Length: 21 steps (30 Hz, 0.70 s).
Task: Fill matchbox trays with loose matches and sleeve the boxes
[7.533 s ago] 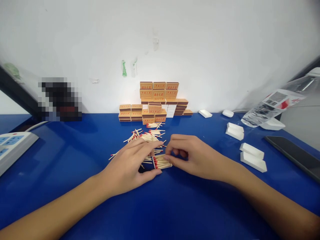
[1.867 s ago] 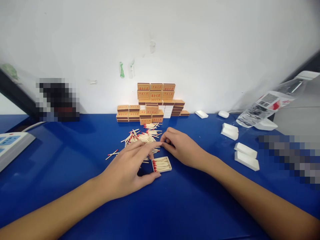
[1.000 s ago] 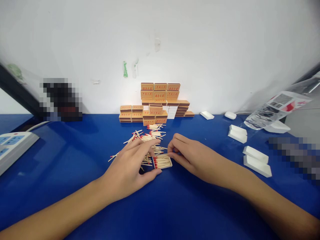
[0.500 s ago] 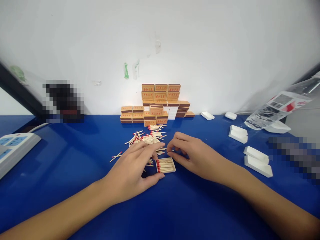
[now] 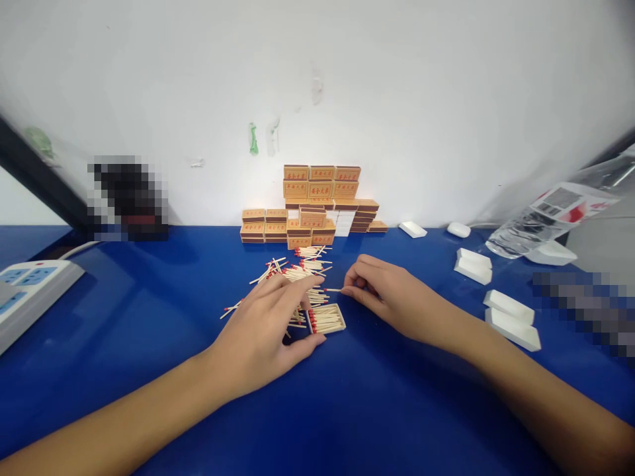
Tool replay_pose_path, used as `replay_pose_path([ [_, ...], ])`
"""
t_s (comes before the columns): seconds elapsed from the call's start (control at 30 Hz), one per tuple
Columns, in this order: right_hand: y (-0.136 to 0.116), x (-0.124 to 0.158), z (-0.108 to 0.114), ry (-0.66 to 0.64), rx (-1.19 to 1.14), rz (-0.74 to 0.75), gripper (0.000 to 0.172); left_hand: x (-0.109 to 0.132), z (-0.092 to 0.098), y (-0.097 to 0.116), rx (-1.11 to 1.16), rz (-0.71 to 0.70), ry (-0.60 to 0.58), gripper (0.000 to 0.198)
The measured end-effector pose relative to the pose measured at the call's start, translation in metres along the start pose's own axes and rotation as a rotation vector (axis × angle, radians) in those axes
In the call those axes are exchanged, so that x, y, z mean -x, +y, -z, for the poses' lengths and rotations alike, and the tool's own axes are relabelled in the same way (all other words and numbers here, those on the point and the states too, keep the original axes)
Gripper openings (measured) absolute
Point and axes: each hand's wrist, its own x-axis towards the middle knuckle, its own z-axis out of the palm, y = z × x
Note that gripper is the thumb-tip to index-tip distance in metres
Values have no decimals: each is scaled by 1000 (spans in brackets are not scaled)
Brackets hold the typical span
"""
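A small white matchbox tray (image 5: 343, 320) lies filled with red-tipped matches on the blue table. My left hand (image 5: 262, 330) grips its left end, the thumb along the near side and a fingertip at the far corner. Between the thumb and index finger of my right hand (image 5: 374, 287) is the plain end of a single match (image 5: 333, 290), its red head pointing left. That match is just beyond the tray, beside a loose pile of matches (image 5: 297, 272). Part of the pile is hidden behind my left hand.
Stacked orange matchboxes (image 5: 321, 190) stand against the wall behind the pile. Empty white trays (image 5: 512, 328) lie on the right, near a leaning plastic bottle (image 5: 536, 215). At the far left is a power strip (image 5: 44, 291). One dark object at the back left is blurred out.
My right hand has drawn slightly up and right, and a match now shows in its pinch. The tray has shifted a little away from me and turned slightly with my left hand.
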Motion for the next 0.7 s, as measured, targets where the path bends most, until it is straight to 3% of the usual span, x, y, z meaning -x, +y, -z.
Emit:
replay_pose_path([
  [0.23,-23,7,-3,-120,-32,121,11,1,-1,-1,24,-2,7,69],
  [0.43,-29,10,-8,-13,0,170,8,0,0,1,26,-13,-13,69],
  [0.7,-29,9,-8,-78,8,186,8,2,-2,0,27,-34,-10,71],
])
